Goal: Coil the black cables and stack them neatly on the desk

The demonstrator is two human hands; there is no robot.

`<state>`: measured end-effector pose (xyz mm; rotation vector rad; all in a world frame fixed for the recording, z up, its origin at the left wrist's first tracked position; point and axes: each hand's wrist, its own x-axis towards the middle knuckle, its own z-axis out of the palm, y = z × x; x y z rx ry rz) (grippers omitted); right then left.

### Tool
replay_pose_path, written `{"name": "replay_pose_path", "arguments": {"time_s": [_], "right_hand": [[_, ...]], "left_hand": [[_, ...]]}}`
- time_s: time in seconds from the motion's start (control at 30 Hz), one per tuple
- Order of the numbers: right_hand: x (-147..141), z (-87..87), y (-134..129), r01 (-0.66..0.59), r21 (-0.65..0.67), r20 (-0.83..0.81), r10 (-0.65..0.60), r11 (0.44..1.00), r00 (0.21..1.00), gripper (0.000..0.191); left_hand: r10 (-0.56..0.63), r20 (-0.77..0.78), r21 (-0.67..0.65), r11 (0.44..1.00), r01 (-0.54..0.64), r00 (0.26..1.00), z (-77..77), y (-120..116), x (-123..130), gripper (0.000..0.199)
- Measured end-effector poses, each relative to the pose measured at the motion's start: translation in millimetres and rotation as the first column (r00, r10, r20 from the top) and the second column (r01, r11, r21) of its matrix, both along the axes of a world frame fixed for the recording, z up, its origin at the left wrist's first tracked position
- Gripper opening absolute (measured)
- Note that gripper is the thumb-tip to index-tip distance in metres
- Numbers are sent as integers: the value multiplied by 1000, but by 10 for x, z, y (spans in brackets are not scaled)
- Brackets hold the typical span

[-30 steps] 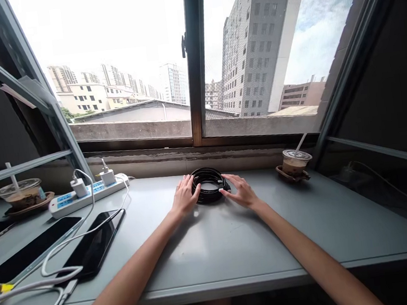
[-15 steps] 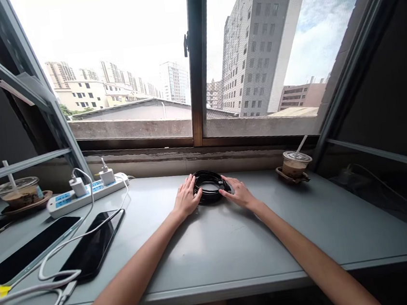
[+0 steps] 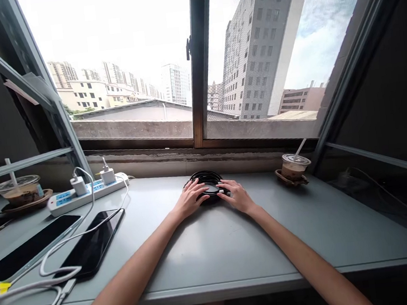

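Note:
A black cable coil (image 3: 206, 175) lies on the grey desk (image 3: 217, 248), close to the window wall. My left hand (image 3: 191, 198) rests over the coil's left side, fingers stretched and slightly apart, thumb toward the near edge of the ring. On the opposite side my right hand (image 3: 237, 195) touches the coil with spread fingers. A small light-coloured plug end (image 3: 222, 191) shows between its thumb and fingers. Both hands cover parts of the coil, and its near side is partly hidden.
At left are a white power strip (image 3: 87, 193) with chargers, phones (image 3: 93, 246) with white cables (image 3: 58, 245), and a drink cup (image 3: 17, 190). Another drink cup (image 3: 294, 166) stands at right. A metal shelf frame (image 3: 73, 137) rises at left. Behind is a window (image 3: 198, 99).
My left fingers have shifted right, from the coil's outer side to over its ring. My right hand has changed little, moving slightly left and curling its fingers over the coil.

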<state>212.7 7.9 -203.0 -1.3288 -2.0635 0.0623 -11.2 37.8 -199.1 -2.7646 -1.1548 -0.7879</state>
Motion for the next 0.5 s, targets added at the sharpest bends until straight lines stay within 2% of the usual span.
{"name": "replay_pose_path", "arguments": {"time_s": [0.17,0.33,0.5], "right_hand": [[-29,35,-9,-4,40,-6,4,999,1000,28],[35,117,-34,-28,49,-20,29,998,999,27],[100,80,-17,-83,21,-54,84,996,995,30]], "left_hand": [[23,65,15,1000,-24,998,-4,-30,59,32],[39,89,24,999,-41,995,3,-39,77,32],[31,108,13,999,-32,994,-9,-17,77,31]]}}
